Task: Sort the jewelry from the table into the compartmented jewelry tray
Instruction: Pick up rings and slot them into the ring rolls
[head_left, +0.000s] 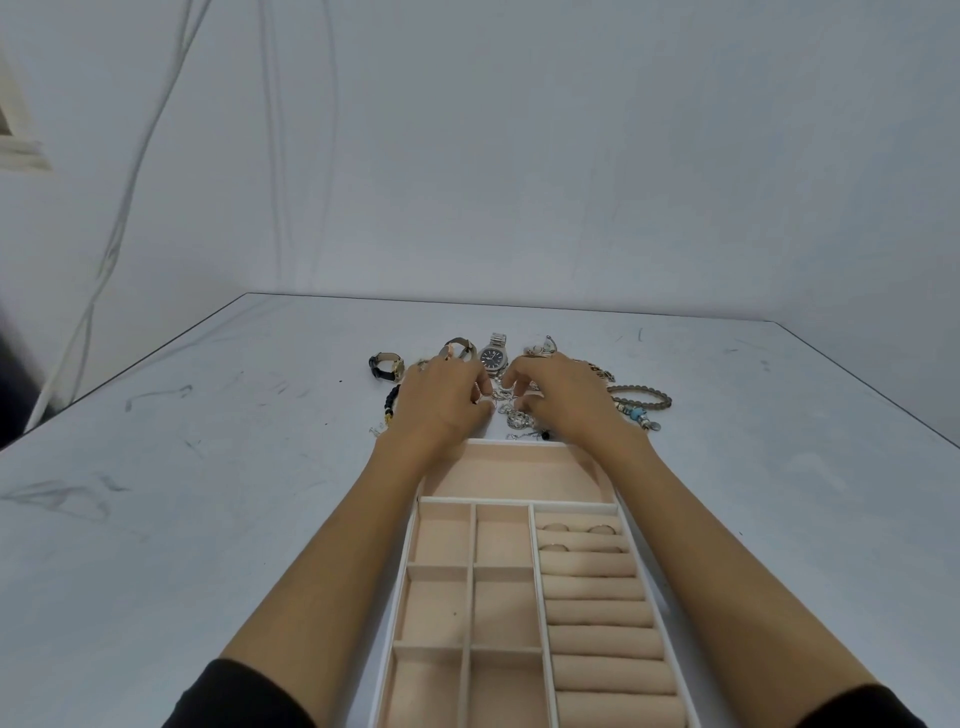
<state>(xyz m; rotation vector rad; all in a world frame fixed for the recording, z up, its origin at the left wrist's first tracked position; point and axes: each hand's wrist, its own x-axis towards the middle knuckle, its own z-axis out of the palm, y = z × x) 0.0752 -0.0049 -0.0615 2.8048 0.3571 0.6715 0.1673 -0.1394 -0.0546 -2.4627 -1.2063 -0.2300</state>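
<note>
Jewelry pile, centre of frame, lying on the table (208, 467) just above the tray (519, 500). A tangle of silver chains (511, 413) sits in the middle of the pile. The left hand (441, 400) and right hand (561, 397) meet over it, fingers curled, each pinching at the chains.

Above the hands lie a steel watch (492, 356) and a tan-strap watch (462, 347), with a black-strap watch (387, 364) to the left. A black bead bracelet (393, 400) shows beside the left hand. A grey bead bracelet (644, 391) and a blue charm bracelet (636, 414) lie to the right.

The tray fills the lower centre. Three rings (602, 529) stand in the top rolls of its right section.
</note>
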